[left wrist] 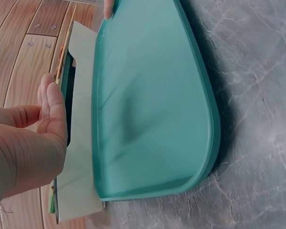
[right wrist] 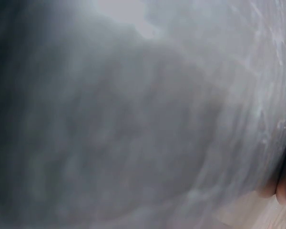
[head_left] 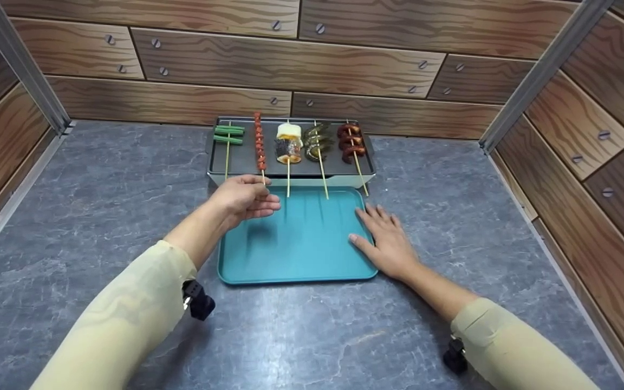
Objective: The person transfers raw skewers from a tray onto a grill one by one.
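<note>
My left hand (head_left: 242, 199) pinches the lower end of the stick of a red skewer (head_left: 259, 143) between thumb and index finger, the other fingers extended. The skewer's red pieces are over the dark grill plate (head_left: 241, 162), its top end reaching past the back rim. In the left wrist view, the fingers of that hand (left wrist: 43, 119) stand beside the grill's pale front. My right hand (head_left: 390, 244) lies with spread fingers on the right edge of a teal tray (head_left: 301, 254), its thumb over the rim. Only a sliver of this hand shows in the blurred right wrist view.
On the grill lie a green skewer (head_left: 228, 138), a white-and-dark skewer (head_left: 288, 146), a greenish shrimp-like skewer (head_left: 317, 143) and a brown-red curled skewer (head_left: 351, 142). Several sticks overhang the front, towards the tray. Wood-patterned walls (head_left: 290, 59) enclose the grey marbled table (head_left: 128, 179).
</note>
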Tool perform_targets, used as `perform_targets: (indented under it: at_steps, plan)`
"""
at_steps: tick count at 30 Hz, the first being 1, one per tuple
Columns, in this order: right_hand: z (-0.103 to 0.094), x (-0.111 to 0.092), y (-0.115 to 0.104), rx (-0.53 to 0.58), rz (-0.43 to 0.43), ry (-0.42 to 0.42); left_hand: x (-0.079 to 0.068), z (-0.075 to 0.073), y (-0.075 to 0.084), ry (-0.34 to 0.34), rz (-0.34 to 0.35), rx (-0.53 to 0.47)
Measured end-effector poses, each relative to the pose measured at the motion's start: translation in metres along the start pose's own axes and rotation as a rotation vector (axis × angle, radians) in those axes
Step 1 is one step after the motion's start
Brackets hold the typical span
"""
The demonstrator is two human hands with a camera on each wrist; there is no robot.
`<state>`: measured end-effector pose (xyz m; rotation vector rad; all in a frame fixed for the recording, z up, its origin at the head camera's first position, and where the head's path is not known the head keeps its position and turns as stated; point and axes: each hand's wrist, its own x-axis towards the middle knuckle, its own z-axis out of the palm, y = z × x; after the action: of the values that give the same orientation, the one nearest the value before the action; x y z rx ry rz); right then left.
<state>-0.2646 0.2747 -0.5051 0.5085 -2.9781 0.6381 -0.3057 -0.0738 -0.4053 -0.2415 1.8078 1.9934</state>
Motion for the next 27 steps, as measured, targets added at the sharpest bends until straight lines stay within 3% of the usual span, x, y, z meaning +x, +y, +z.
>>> perform_targets:
  at_steps: [27]
  plan:
    - [-0.0007,0.0001,-0.0008,-0.002,-0.002,-0.005,0.0091,0.0003,-0.0027,0.048,-0.025,0.036]
